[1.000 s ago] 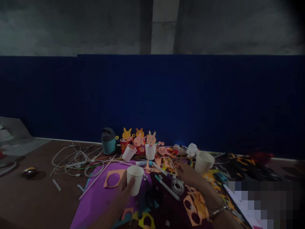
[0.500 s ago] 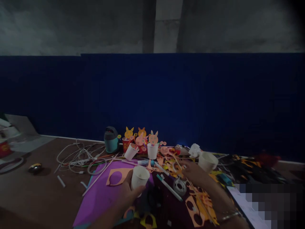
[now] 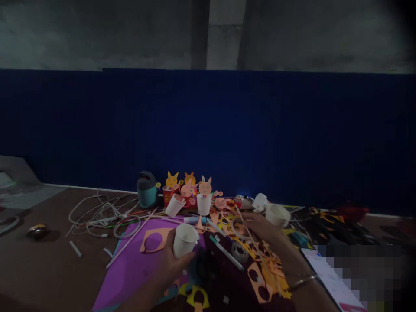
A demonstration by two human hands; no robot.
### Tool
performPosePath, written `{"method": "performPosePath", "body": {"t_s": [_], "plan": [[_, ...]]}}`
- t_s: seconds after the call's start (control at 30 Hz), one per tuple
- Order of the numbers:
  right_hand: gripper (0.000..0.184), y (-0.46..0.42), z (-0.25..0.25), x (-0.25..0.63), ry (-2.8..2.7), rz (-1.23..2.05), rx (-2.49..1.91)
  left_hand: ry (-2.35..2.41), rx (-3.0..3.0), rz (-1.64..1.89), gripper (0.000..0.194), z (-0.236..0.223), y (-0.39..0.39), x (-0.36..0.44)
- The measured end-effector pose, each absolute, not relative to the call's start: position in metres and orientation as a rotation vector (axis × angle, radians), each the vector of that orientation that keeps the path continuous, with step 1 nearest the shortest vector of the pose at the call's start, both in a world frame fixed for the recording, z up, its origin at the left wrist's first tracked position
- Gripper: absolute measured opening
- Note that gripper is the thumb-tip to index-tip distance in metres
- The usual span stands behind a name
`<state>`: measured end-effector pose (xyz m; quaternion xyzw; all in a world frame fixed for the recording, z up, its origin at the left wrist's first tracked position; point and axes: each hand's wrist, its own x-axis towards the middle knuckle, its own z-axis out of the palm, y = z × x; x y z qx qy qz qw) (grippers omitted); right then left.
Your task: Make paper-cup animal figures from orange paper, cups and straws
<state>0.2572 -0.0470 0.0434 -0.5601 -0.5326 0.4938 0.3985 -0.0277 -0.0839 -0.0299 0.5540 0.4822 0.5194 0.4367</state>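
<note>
The left hand (image 3: 172, 259) has its fingers wrapped round a white cup (image 3: 186, 240); squeezed hard, it could buckle. At its two o'clock, the right hand (image 3: 258, 224) might bump the wide cup (image 3: 278, 215); too dim to tell its grip.

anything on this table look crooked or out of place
Yes: toward the back, a tilted white cup leans sideways, unlike the upright white cup just right of it. Farther right, a crumpled white wad looks like discarded paper.
</note>
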Motion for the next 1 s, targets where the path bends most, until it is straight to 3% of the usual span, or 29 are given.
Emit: {"method": "performPosePath", "body": {"t_s": [0.1,0.3,0.5,0.77,1.0], "plan": [[0.019,-0.045,0.049,0.250,-1.200,1.313,-1.281,1.129,1.408,1.255,0.062,-0.029,-0.084,-0.030],[0.026,-0.048,0.043,0.214,-0.820,1.327,-0.894,1.014,1.459,1.195,0.063,-0.030,-0.087,-0.031],[0.029,-0.048,0.019,0.185,-0.749,1.317,-0.879,0.971,1.516,1.176,0.062,-0.028,-0.093,-0.029],[0.013,-0.053,0.007,0.175,-0.587,1.595,-0.849,0.946,1.500,1.138,0.061,-0.030,-0.094,-0.032],[0.009,-0.052,0.000,0.171,-0.487,1.619,-0.839,0.846,1.510,1.157,0.070,-0.035,-0.091,-0.032]]}}
